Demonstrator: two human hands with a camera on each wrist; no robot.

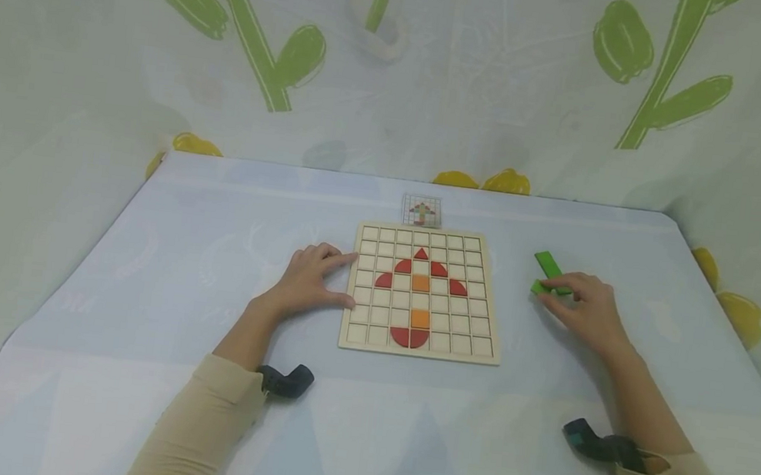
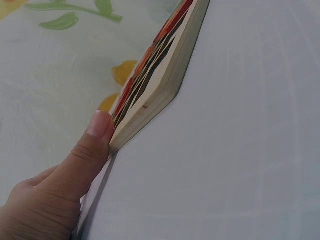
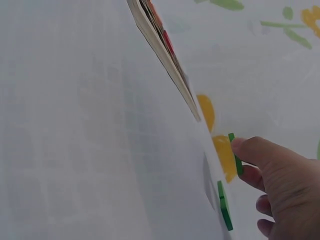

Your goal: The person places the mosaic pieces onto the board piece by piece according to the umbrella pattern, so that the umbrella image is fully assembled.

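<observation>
A square wooden grid board lies on the table. Red pieces and orange squares fill some of its cells. My left hand is at the board's left side, thumb and index finger spread and touching its edge. In the left wrist view, the thumb rests by the board's corner. To the right of the board, my right hand pinches a small green piece between thumb and fingers. Below it, more green pieces lie on the table.
A small pattern card lies just beyond the board's far edge, showing a coloured grid figure. The pale table ends at a curtain-like backdrop with printed green leaves. Dark bands sit on both wrists.
</observation>
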